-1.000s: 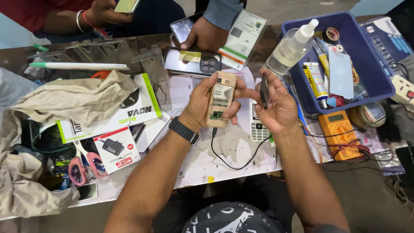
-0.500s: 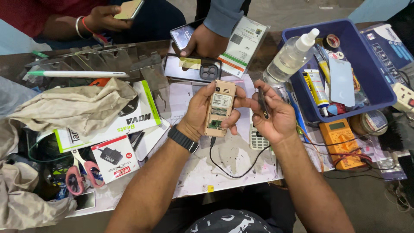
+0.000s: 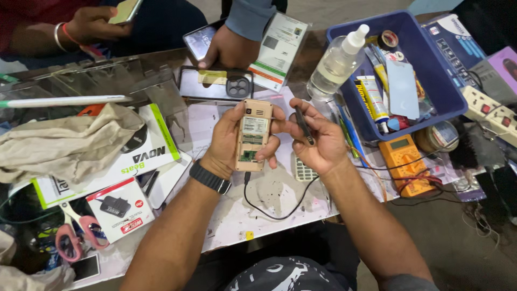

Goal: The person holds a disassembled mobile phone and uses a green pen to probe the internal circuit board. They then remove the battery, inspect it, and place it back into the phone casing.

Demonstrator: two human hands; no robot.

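My left hand (image 3: 229, 143) grips a small gold keypad phone (image 3: 252, 134) with its back cover off, so the inner label and green circuit board show. A black cable (image 3: 272, 207) runs from the phone's lower end and loops over the table. My right hand (image 3: 318, 140) holds a thin dark tool (image 3: 304, 125) between thumb and fingers, its thumb touching the phone's right edge. A black watch (image 3: 210, 178) sits on my left wrist. A white keypad piece (image 3: 304, 172) lies under my right hand.
A blue bin (image 3: 431, 70) with tubes and tape stands at right beside a spray bottle (image 3: 336, 62). An orange multimeter (image 3: 404, 159), a power strip (image 3: 493, 113), boxes, a cloth (image 3: 70, 143) and pink scissors (image 3: 72, 234) lie around. Other people's hands (image 3: 231, 48) rest across the table.
The view has tilted slightly; my hands and the phone stay together, with the right hand's tool held a little closer to the phone's edge.
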